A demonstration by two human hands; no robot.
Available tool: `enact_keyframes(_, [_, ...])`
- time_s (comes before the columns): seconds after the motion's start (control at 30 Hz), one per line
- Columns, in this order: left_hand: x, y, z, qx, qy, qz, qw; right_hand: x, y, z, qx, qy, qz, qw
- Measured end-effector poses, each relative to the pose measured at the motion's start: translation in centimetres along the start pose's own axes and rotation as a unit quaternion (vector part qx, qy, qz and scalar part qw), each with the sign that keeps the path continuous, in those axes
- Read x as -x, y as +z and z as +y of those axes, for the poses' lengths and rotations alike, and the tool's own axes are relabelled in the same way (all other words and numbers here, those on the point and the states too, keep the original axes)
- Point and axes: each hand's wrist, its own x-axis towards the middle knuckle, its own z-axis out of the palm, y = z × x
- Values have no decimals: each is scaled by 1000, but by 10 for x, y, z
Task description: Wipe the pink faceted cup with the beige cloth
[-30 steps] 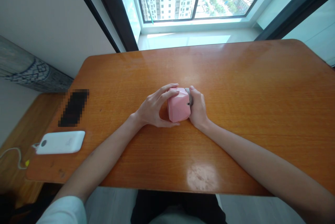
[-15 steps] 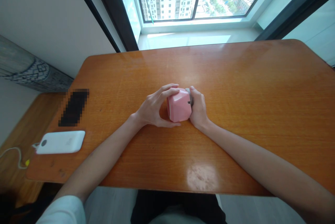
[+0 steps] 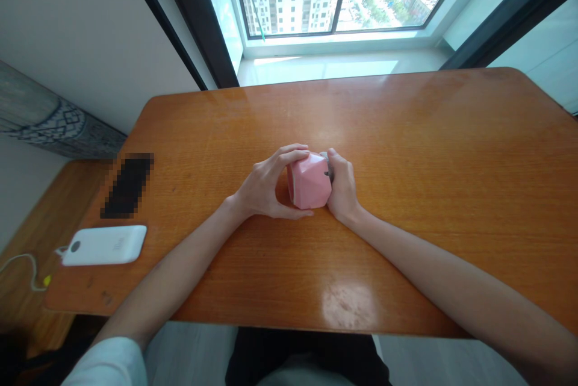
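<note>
A small pink object with flat, angled facets [image 3: 310, 182] is between my two hands over the middle of the table; I cannot tell its exact kind. My left hand [image 3: 271, 182] is curved around it from the left, fingers over its far top edge and thumb along its near lower edge. On its right side is a grey part [image 3: 331, 170], mostly covered. My right hand [image 3: 343, 187] is closed around that grey part, thumb up and the other fingers hidden behind.
The brown wooden table [image 3: 428, 193] has rounded corners. At its left lie a white rounded device [image 3: 106, 245] with a white cable [image 3: 34, 268] and a dark pixelated rectangle [image 3: 127, 186]. A window [image 3: 334, 43] is beyond the far edge, with a patterned curtain [image 3: 63, 118] at left.
The pink faceted object has turned slightly, so its facets catch the light differently. Both hands stay almost in the same place.
</note>
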Motion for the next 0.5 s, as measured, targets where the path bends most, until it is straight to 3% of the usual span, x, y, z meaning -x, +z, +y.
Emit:
enact_keyframes(0.37, [-1,1,3,5,-21,3,1000,-1,-1,3,3,7,16,1000])
enact_keyframes(0.5, [0,2,2,53,-88,-7,995,2,-1,4,12,6,8,1000])
